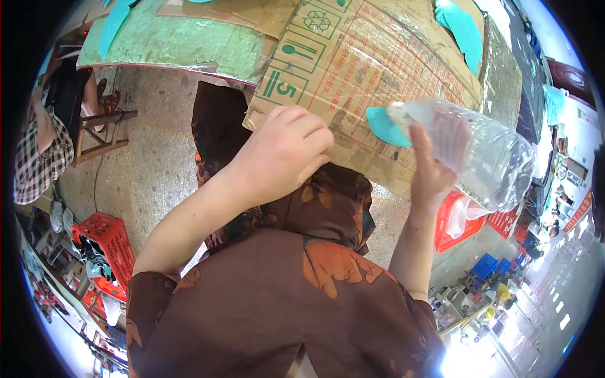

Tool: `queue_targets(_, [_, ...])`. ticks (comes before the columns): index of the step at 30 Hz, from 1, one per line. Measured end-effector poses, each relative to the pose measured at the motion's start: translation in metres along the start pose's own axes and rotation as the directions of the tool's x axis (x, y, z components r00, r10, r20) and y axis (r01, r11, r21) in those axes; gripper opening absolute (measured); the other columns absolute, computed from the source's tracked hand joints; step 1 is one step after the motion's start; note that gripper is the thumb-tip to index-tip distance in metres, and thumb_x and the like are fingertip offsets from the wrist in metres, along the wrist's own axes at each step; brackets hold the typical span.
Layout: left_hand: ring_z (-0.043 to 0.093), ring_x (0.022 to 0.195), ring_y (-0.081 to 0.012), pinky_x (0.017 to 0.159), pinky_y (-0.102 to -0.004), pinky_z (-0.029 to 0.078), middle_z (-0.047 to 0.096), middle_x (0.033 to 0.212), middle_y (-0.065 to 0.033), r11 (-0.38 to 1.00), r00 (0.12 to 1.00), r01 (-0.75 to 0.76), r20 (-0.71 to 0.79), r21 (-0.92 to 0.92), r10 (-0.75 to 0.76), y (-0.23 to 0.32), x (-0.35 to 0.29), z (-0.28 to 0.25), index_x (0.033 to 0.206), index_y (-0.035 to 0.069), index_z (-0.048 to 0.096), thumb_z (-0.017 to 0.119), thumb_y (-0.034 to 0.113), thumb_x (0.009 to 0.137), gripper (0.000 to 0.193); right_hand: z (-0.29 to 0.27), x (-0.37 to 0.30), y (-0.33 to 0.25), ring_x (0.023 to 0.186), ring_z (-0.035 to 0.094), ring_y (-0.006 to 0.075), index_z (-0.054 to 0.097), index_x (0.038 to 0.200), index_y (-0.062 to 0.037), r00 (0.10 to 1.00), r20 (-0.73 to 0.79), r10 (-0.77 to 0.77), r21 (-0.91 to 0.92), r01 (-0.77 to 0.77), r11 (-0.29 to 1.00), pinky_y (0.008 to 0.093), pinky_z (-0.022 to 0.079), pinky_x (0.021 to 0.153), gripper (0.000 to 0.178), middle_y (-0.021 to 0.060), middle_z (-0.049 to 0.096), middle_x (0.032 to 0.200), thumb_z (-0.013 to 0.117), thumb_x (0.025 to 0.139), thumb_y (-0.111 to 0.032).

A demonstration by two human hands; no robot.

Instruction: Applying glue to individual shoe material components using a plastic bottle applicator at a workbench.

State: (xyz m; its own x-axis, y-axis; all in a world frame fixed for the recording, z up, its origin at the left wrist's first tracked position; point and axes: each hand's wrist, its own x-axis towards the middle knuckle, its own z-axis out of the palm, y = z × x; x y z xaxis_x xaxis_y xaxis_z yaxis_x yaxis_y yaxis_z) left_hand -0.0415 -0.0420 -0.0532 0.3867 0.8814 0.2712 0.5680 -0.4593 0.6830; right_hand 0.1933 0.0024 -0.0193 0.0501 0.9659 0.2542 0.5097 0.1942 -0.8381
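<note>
My right hand [433, 165] grips a large clear plastic bottle [488, 148], tilted on its side over the cardboard. The bottle's narrow, whitish end points left, right by a teal cut piece [387, 128] that lies on the flattened cardboard [365, 69]. Motion blurs the bottle's upper side, so what is inside it is hard to make out. My left hand [290, 146] is at the cardboard's near left edge with its fingers curled in. Its back faces up and hides whatever it may hold.
More teal pieces [460, 31] lie at the board's far right, and another [115, 28] at the far left of the green tabletop [176, 41]. Red baskets [104, 242] stand on the floor at left, a red tray [450, 220] at right. Someone sits beyond a wooden stool [104, 135].
</note>
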Motion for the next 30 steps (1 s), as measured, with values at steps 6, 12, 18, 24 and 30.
queue_targets(6, [0.057,0.093,-0.028,0.081,-0.0386,0.045,0.06,0.093,-0.0075,0.965,0.977,0.173,0.16,-0.198,-0.143,0.012,-0.005,0.001,0.086,0.005,0.057,0.07,0.013,0.079,0.017,-0.015,-0.013,0.007,0.11,0.057,0.0227,0.049,0.126,0.002,0.994,0.105,0.005,0.127,-0.019,0.992,0.0364,0.047,0.095,0.057,0.0139,0.057,0.125,0.078,0.077,-0.004])
queue_targets(12, [0.057,0.106,-0.0287,0.092,-0.0387,0.044,0.063,0.104,-0.0114,0.777,0.817,0.471,0.54,-0.419,-0.204,0.014,-0.024,0.027,0.1,0.006,0.062,0.067,0.024,0.085,0.024,-0.008,-0.013,0.008,0.105,0.059,0.0216,0.05,0.125,0.0026,0.996,-0.085,0.03,0.053,-0.025,0.998,0.0349,0.049,0.093,0.055,0.0149,0.059,0.12,0.078,0.077,0.0])
queue_targets(18, [0.042,0.122,-0.0362,0.103,-0.0428,0.037,0.052,0.12,-0.0156,0.784,0.777,0.485,0.603,-0.389,-0.182,0.018,-0.022,0.042,0.128,0.014,0.057,0.067,0.031,0.084,0.048,-0.028,-0.02,0.018,0.107,0.058,0.0216,0.051,0.126,0.0009,0.995,0.066,-0.073,0.01,0.072,0.997,0.0351,0.049,0.094,0.055,0.0129,0.06,0.118,0.077,0.078,-0.005])
queue_targets(24, [0.037,0.128,-0.0371,0.107,-0.0438,0.033,0.048,0.129,-0.0159,0.792,0.786,0.436,0.61,-0.428,-0.103,0.023,-0.015,0.031,0.129,0.015,0.056,0.068,0.033,0.083,0.051,-0.024,-0.024,0.012,0.115,0.055,0.0225,0.048,0.129,0.0037,0.995,-0.056,0.082,-0.176,-0.091,0.98,0.035,0.043,0.101,0.056,0.0142,0.056,0.128,0.074,0.08,-0.001])
queue_targets(30, [0.035,0.131,-0.0364,0.11,-0.0434,0.027,0.046,0.135,-0.0163,0.799,0.825,0.389,0.56,-0.459,-0.079,0.024,-0.019,0.029,0.131,0.016,0.055,0.068,0.034,0.084,0.052,-0.027,-0.025,0.007,0.118,0.053,0.0233,0.047,0.131,0.0032,0.993,0.114,0.0,0.108,-0.013,0.994,0.0367,0.042,0.103,0.059,0.0163,0.052,0.133,0.073,0.078,0.004])
